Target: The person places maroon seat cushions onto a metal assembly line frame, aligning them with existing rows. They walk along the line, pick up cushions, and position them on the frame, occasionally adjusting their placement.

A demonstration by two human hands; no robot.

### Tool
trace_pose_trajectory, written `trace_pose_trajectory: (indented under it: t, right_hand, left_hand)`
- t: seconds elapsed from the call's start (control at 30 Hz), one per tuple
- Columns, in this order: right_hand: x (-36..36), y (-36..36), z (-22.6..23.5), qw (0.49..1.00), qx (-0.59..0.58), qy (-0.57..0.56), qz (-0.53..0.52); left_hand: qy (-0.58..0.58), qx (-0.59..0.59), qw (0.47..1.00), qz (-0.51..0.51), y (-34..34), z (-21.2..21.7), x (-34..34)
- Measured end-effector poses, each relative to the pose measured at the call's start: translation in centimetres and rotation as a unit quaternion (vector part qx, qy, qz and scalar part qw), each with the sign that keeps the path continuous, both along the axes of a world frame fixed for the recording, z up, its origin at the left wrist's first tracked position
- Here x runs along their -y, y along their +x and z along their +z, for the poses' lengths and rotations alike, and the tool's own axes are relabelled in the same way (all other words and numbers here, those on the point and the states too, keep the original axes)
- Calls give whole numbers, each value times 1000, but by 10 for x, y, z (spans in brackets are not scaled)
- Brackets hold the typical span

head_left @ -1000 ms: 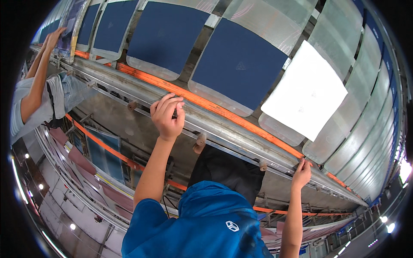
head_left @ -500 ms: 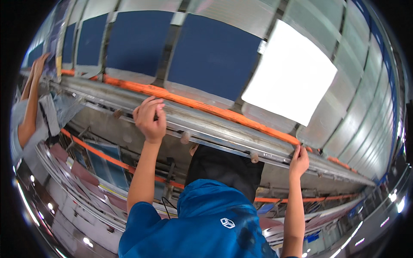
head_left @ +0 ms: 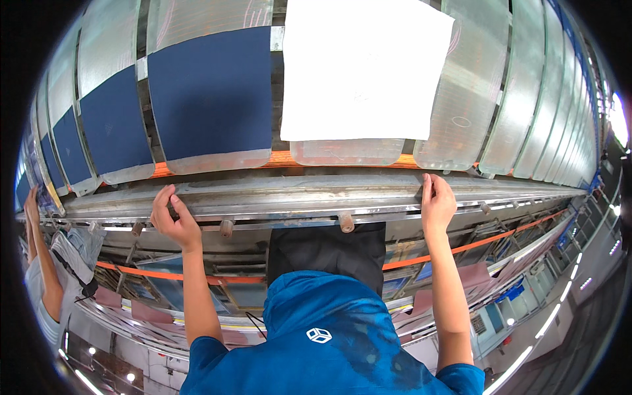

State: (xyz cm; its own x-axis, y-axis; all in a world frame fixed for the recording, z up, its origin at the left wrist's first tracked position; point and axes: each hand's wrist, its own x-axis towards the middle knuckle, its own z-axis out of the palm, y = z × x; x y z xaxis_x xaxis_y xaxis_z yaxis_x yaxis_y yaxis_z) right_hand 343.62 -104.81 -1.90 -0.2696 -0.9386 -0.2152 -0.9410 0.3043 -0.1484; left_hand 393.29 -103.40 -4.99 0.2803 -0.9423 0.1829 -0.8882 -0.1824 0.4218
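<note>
Both palms are pressed flat, fingers spread, nothing clasped: left hand (head_left: 174,224) and right hand (head_left: 437,204) on the metal rail (head_left: 296,194) (probably rigid, heavy, best gripped along the edge).

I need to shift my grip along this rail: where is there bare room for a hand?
The metal rail is bare between the left hand and the right hand, and again right of the right hand. Beneath its lower edge, small pegs crowd the underside. Above, the navy panel and white sheet fill the belt.
</note>
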Motion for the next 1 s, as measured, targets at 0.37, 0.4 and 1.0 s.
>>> trace_pose_trajectory:
  t: [0.37,0.4,1.0]
  right_hand:
    - [5,-6,-2,1000,18,4,6]
    - [5,-7,-2,1000,23,6,6]
    - [0,-9,-5,1000,3,3,26]
  left_hand:
    - [71,31,996,-39,-2,4,7]
    - [73,37,996,-42,-1,5,6]
    - [65,-30,997,-32,2,-2,3]
